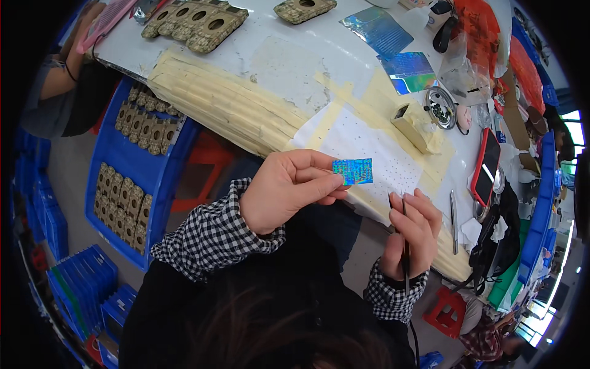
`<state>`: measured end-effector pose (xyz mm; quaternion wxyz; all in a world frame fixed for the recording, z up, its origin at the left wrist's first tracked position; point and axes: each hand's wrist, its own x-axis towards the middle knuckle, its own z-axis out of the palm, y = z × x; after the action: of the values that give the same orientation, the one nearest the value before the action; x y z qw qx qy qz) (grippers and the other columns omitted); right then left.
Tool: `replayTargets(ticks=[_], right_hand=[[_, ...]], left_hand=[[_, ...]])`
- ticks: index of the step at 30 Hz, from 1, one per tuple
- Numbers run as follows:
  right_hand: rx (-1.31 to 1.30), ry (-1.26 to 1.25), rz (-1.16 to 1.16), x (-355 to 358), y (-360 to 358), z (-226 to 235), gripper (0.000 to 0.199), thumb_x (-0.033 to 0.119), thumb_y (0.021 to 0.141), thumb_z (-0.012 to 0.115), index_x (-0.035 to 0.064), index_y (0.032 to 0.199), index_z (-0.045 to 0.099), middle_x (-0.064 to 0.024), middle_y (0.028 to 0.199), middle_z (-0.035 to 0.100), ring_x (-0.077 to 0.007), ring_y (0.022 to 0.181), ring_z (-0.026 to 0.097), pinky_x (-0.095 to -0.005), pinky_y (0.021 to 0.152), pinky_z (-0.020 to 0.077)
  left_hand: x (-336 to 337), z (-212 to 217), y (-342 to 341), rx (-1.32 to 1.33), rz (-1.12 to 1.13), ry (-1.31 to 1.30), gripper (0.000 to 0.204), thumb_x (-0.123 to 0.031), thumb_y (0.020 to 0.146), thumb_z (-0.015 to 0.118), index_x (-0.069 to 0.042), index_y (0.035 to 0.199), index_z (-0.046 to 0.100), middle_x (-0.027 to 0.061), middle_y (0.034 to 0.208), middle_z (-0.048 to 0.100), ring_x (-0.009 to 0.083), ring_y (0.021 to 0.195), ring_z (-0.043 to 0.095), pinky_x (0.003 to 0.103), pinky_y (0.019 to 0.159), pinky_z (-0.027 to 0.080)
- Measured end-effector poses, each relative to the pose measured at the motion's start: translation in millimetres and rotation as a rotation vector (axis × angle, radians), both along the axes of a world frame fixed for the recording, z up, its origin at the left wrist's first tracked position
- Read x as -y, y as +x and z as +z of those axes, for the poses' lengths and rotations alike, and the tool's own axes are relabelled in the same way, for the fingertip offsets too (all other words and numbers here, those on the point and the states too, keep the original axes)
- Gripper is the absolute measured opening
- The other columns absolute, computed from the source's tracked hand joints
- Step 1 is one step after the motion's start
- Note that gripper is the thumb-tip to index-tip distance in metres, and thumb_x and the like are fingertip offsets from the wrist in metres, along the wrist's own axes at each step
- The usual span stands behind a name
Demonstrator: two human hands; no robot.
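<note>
Between the thumb and fingers of my left hand [286, 187] is a small iridescent blue foil sheet [356, 172] with rows of fine marks. It is held up over the table's near edge. My right hand [413, 232], just right of the sheet and apart from it, is closed around a slim dark pair of tweezers [406, 261]. Their tips point up and away from me, partly hidden by the fingers. Beyond both hands lies white paper [362, 138] dotted with tiny dark specks and taped to the table.
Camouflage-patterned model hulls [212, 27] stand at the far left of the table; several more fill a blue tray [150, 234] below. Shiny foil sheets [409, 71], a taped block [418, 126], a round metal dish [441, 104], a red-cased phone [487, 166] and silver tweezers [455, 221] lie right.
</note>
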<state>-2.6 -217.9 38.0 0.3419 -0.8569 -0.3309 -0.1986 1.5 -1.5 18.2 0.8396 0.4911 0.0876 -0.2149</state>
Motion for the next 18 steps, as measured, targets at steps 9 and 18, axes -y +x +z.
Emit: replayTargets(ticks=[9,18], right_hand=[[-0.017,0.053,0.001,-36.0,-12.8,-11.0,0.025,0.005,0.072,0.06,0.0098,0.096,0.064,-0.0071,0.099,0.066,-0.0319,0.107,0.053,-0.0519,0.1,0.0308],[-0.038,-0.017,-0.02,-40.0,-5.9,-15.2,0.027,0.002,0.069,0.06,0.0106,0.093,0.066,-0.0061,0.098,0.067,-0.03,0.108,0.053,-0.0526,0.102,0.028]], left_hand=[[-10.9,-0.4,7.1,0.053,-0.149,0.022,0.01,-0.007,0.086,0.057,0.002,0.092,0.058,0.0103,0.086,0.066,0.0136,0.081,0.065,0.022,0.069,0.052],[-13.5,-4.4,10.4,0.065,-0.086,-0.003,0.012,-0.01,0.085,0.059,0.001,0.089,0.06,0.0098,0.085,0.066,0.0122,0.075,0.064,0.021,0.065,0.052]])
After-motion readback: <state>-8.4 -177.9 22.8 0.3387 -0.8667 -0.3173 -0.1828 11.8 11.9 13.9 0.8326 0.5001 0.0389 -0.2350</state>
